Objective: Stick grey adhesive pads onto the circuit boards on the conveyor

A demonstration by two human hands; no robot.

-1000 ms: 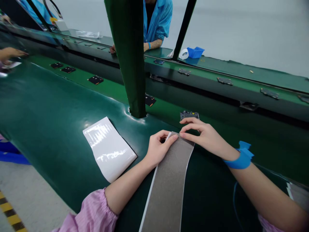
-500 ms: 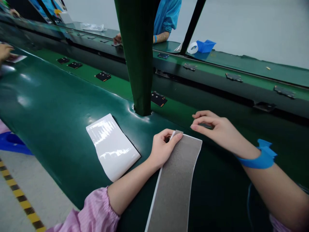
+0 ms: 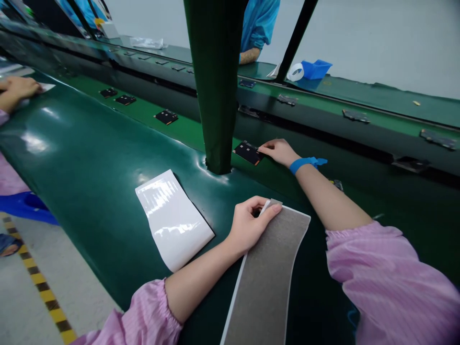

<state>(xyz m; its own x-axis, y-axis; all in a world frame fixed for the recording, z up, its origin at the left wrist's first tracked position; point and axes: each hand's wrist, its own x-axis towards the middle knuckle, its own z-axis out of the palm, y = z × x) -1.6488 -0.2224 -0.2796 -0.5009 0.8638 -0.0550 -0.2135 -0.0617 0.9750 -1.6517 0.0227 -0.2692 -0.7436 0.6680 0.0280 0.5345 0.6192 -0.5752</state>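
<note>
My left hand [image 3: 250,224] pinches the top left corner of a long grey strip [image 3: 268,278] that lies on the dark green table cover [image 3: 89,163]. My right hand [image 3: 278,150], with a blue band on the wrist, is stretched far forward to the conveyor belt. Its fingertips touch the right edge of a small black board [image 3: 247,153] lying there beside a green post [image 3: 215,86]. Whether the fingers grip the board or only touch it is unclear. A small part [image 3: 337,184] lies on the belt just past my right forearm.
A glossy white sheet [image 3: 173,219] lies left of my left hand. More black boards [image 3: 166,116] ride the belt [image 3: 151,112] further left. Another person's hand [image 3: 19,87] rests at the far left. Across the line stands a person in a blue coat [image 3: 259,24], with a tape roll [image 3: 295,72] and blue tray [image 3: 316,68].
My right hand left the top of the grey strip and reached forward and left to the black board on the belt. The left hand stayed on the strip's corner.
</note>
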